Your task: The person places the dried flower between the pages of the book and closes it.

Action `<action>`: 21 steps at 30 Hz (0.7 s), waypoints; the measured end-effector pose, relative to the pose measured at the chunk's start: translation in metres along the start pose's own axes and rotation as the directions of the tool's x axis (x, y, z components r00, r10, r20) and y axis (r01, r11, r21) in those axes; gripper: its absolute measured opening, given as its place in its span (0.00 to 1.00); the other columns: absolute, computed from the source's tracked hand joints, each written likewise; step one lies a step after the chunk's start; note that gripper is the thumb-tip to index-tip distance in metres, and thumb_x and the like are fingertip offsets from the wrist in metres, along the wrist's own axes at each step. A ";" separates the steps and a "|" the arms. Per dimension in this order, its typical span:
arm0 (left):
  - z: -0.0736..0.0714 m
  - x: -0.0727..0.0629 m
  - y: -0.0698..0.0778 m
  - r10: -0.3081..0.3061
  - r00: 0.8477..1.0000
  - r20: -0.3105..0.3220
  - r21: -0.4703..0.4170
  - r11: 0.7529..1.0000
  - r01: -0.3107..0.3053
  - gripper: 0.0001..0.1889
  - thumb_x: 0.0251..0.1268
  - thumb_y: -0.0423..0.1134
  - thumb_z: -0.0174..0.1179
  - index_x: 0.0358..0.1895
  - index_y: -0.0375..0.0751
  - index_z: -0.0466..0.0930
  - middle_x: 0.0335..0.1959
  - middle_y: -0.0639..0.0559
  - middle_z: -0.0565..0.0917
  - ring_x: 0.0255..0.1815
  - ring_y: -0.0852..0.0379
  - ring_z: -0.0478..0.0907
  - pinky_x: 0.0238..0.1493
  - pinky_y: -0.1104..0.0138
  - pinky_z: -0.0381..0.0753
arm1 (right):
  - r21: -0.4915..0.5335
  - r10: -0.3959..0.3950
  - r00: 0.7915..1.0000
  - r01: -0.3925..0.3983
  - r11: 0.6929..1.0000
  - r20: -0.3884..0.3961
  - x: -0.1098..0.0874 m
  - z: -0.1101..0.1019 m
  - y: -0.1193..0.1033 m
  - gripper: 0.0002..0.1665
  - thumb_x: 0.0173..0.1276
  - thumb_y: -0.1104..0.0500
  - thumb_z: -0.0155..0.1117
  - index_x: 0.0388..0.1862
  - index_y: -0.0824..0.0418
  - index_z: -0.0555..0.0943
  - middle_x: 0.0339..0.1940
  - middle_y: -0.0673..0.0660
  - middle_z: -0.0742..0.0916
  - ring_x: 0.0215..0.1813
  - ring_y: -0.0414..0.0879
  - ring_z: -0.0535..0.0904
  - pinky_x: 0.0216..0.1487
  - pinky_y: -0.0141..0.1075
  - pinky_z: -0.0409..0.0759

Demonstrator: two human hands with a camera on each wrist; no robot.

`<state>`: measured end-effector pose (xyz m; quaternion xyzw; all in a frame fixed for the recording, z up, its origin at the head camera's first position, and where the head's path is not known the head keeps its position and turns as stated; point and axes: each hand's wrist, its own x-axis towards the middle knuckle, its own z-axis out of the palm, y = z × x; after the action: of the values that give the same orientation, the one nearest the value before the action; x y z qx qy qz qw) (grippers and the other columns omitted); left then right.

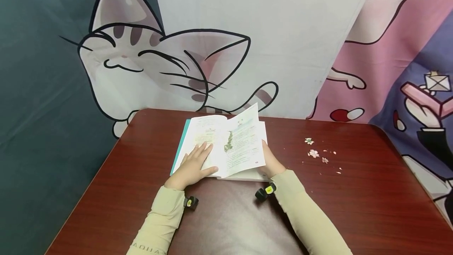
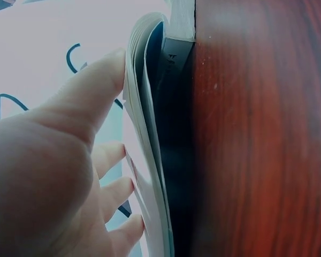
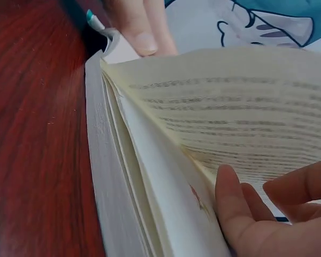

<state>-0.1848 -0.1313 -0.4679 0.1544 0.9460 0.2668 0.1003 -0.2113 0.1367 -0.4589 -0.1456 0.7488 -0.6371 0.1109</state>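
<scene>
An open book [image 1: 207, 123] with a teal cover edge lies on the table. My left hand [image 1: 191, 168] rests on its left page with fingers spread; the left wrist view shows the thumb [image 2: 99, 80] near the curved page edges. One right-hand leaf [image 1: 244, 145], printed with text and a green plant picture, stands partly lifted. Behind that leaf's right edge is my right hand [image 1: 273, 161], its fingers partly hidden in the head view. In the right wrist view the thumb and fingers [image 3: 230, 198] are loosely bent under the raised leaf, with a gap between thumb and forefinger.
Small flower-like pieces [image 1: 313, 153] and scattered pale bits lie right of the book on the dark red wooden table [image 1: 354, 204]. A cloth backdrop [image 1: 283, 23] with cartoon cats hangs behind the table's far edge. Each wrist wears a small black camera [image 1: 191, 203].
</scene>
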 end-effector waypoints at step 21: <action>-0.018 -0.005 -0.014 0.030 0.991 -0.132 -0.037 0.999 -0.036 0.35 0.67 0.49 0.66 0.73 0.35 0.69 0.74 0.35 0.68 0.75 0.35 0.64 0.71 0.44 0.66 | -0.082 0.166 0.978 -0.177 0.981 -0.122 0.057 0.050 0.006 0.35 0.70 0.65 0.59 0.76 0.64 0.67 0.59 0.67 0.80 0.52 0.55 0.82 0.52 0.42 0.82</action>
<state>-0.1880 -0.1527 -0.4599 0.1502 0.9425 0.2965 0.0363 -0.2472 0.0707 -0.4725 -0.0485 0.7922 -0.5973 0.1152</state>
